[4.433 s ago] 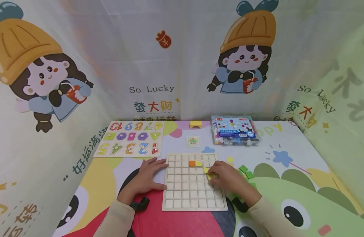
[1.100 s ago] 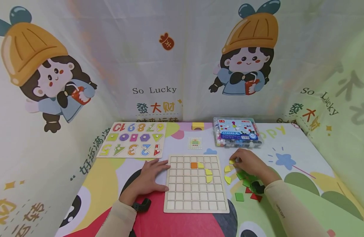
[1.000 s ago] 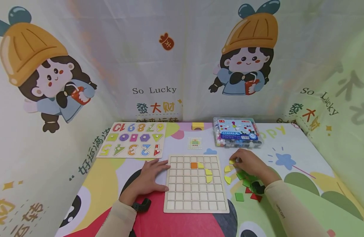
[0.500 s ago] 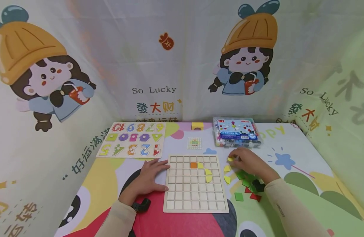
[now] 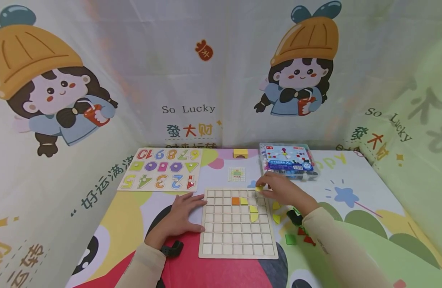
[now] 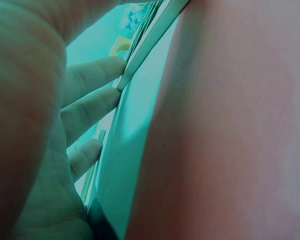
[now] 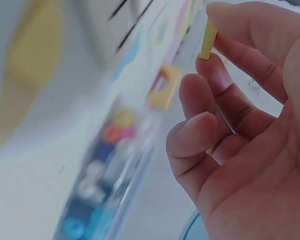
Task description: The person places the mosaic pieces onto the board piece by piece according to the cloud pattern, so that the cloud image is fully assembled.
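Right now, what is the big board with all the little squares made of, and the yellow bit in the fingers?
The grid board looks like pale, unpainted wood: matt, light tan, with thin raised ribs between the squares. The yellow piece pinched by the right hand looks like a thin, flat tile painted matt yellow; it could be wood or foam, its edge doesn't settle that. The left hand rests flat at the board's edge.

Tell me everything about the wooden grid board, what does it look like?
The wooden grid board is pale, square, flat on the table, split into small square cells. One orange square and three yellow pieces sit in its upper cells; the rest are empty. The left hand rests against its left edge, fingers touching the rim.
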Demonstrator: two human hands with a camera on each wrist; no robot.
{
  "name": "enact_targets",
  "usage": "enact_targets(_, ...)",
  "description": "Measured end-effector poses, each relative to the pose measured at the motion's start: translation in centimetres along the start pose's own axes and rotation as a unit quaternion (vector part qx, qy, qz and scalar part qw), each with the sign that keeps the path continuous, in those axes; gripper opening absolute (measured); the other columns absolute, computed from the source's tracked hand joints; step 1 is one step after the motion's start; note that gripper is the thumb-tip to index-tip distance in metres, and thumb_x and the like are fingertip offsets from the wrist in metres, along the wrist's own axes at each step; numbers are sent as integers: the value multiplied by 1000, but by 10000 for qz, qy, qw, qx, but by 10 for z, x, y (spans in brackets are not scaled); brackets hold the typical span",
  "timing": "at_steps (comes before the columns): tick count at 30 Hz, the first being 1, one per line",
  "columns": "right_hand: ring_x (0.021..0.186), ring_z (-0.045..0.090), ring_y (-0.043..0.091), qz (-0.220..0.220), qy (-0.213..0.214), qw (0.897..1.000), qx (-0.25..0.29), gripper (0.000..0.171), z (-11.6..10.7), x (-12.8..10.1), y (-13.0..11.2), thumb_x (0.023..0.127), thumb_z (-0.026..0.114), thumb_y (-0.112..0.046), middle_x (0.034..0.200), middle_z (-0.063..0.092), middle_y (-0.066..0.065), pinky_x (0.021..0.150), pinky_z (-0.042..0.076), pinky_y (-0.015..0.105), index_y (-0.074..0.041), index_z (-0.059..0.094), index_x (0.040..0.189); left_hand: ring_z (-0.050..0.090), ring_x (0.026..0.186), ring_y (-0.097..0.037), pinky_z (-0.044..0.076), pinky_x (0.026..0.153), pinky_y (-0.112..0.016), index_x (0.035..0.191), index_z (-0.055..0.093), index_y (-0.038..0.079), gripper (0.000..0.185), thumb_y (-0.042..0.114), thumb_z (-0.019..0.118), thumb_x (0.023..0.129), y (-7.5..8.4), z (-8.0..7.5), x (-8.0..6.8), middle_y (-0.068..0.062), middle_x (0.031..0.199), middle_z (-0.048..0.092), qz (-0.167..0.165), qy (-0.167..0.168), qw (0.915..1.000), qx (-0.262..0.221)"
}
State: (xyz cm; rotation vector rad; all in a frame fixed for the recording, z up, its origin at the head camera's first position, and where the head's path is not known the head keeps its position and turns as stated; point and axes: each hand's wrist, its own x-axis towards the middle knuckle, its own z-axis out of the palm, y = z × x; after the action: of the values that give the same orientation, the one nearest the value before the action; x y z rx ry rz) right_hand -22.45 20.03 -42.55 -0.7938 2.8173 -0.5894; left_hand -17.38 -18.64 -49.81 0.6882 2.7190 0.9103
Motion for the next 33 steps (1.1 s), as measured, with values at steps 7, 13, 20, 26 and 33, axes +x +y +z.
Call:
enact_targets(7,101,64,18,-390,-35,9992,-101,22,6,24,-33,99,76,-19,113,69,-1,93,59,40,-15,77,121,21,161,-39,2,128,-73,151,60,20,82,44,89,77,0,-1,2,-2,167,45,-3,-16,10000,1)
enact_targets(13,106,64,19,-803,-239,9963,-183,18,20,41,-58,99,76,-18,111,69,0,99,58,40,-15,78,116,21,161,-38,3,128,-72,151,59,21,83,44,89,77,0,-1,3,0,167,45,-28,-16,10000,50)
enact_targets(20,105,65,18,-956,-385,9938,-423,20,38,51,-67,97,78,-18,111,68,1,97,58,38,-15,79,117,21,161,-38,5,128,-72,150,60,21,82,44,90,77,1,-1,2,0,167,45,-37,2,10000,64)
enact_targets(26,104,65,16,-839,-481,9941,-490,18,47,57,-66,99,76,-19,110,69,0,99,58,38,-17,79,116,22,161,-38,3,128,-72,150,60,20,82,44,89,77,3,-2,0,-1,167,46,-49,-5,10000,53)
enact_targets(33,98,60,13,-701,-615,9949,-381,17,54,61,-67,99,75,-20,107,68,-3,97,58,36,-19,80,116,22,161,-39,3,128,-72,150,60,20,82,44,89,78,2,-2,-2,-2,167,45,-64,-5,10000,45)
